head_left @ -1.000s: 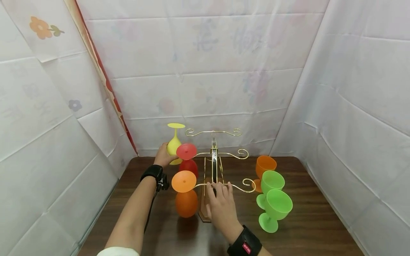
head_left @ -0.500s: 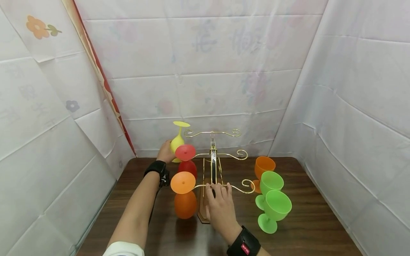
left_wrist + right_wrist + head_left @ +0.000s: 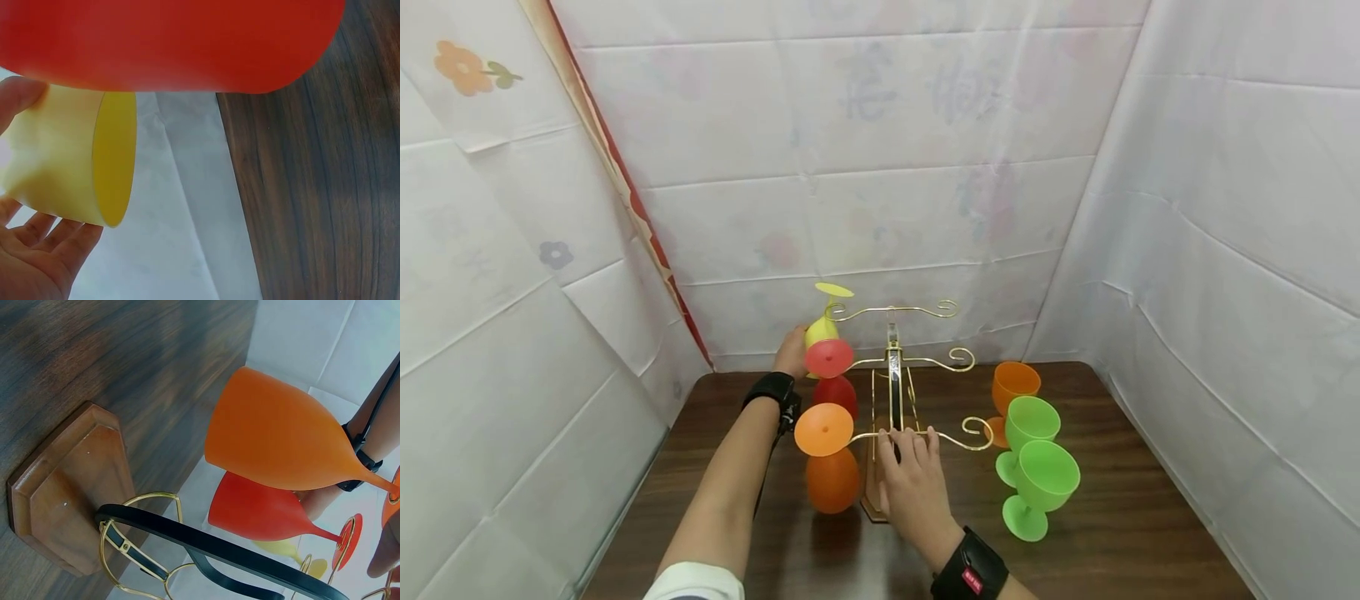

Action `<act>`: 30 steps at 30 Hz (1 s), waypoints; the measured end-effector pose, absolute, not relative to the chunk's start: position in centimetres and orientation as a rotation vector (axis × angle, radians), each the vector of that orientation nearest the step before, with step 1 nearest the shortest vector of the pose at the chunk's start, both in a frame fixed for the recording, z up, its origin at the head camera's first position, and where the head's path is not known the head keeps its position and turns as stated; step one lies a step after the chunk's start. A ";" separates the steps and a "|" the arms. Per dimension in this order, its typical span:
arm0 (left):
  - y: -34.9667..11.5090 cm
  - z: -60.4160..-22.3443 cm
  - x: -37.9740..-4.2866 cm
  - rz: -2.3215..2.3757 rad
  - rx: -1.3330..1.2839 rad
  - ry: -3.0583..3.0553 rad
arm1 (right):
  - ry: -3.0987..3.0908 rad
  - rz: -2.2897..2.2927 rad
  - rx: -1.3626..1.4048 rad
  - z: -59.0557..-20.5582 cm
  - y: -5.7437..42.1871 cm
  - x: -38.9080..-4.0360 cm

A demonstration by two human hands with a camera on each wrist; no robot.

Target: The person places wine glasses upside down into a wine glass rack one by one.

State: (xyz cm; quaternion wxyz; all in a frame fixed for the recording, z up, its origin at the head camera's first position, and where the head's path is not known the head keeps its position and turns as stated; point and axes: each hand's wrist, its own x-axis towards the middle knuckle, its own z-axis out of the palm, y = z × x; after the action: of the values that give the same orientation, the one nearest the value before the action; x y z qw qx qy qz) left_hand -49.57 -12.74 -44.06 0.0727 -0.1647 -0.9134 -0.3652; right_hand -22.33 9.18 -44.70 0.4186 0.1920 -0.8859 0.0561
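My left hand (image 3: 792, 352) grips a yellow plastic goblet (image 3: 822, 332) round its bowl. The goblet is upside down; in the left wrist view its open rim (image 3: 115, 159) faces the tabletop side. Its stem overlaps the left curl of the farthest arm on a gold wire goblet rack (image 3: 895, 379). My right hand (image 3: 916, 492) holds the rack's nearest arm at the middle, fingers bent over the wire. A red goblet (image 3: 835, 396) hangs inverted from the middle arm's left end, and an orange goblet (image 3: 832, 482) from the nearest arm's left end.
Upright on the right stand an orange goblet (image 3: 1016, 385) and two green goblets (image 3: 1032, 419). The rack's wooden base (image 3: 75, 487) sits on the dark wood table (image 3: 1120, 508). White sheeting (image 3: 880, 208) encloses the back and sides. The rack's right-hand curls hold no goblets.
My left hand has carried the inverted yellow goblet rightward to the farthest arm's left curl, and the goblet now leans slightly. The right hand has stayed on the rack. The head view shifted slightly.
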 end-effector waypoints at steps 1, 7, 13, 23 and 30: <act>-12.7 -44.1 -49.7 -1.095 -0.490 -2.753 | -2.224 0.139 0.482 -44.7 9.1 -22.3; -12.5 -43.9 -49.5 -1.033 -0.516 -2.773 | -2.226 0.136 0.482 -44.7 9.0 -22.3; -11.8 -43.4 -48.7 -1.016 -0.535 -2.802 | -2.218 0.139 0.481 -44.6 9.0 -22.3; -11.3 -42.6 -47.6 -1.089 -0.673 -2.769 | -2.217 0.146 0.478 -44.7 9.1 -22.4; -11.5 -42.9 -47.6 -1.129 -0.719 -2.750 | -2.197 0.147 0.476 -44.9 9.0 -22.6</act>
State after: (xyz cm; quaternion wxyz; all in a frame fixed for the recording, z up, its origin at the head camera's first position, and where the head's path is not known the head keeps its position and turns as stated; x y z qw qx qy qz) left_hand -47.60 -11.52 -42.87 0.0415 -0.2349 -0.8984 -0.3688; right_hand -22.62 9.00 -44.91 0.4298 0.1909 -0.8805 0.0591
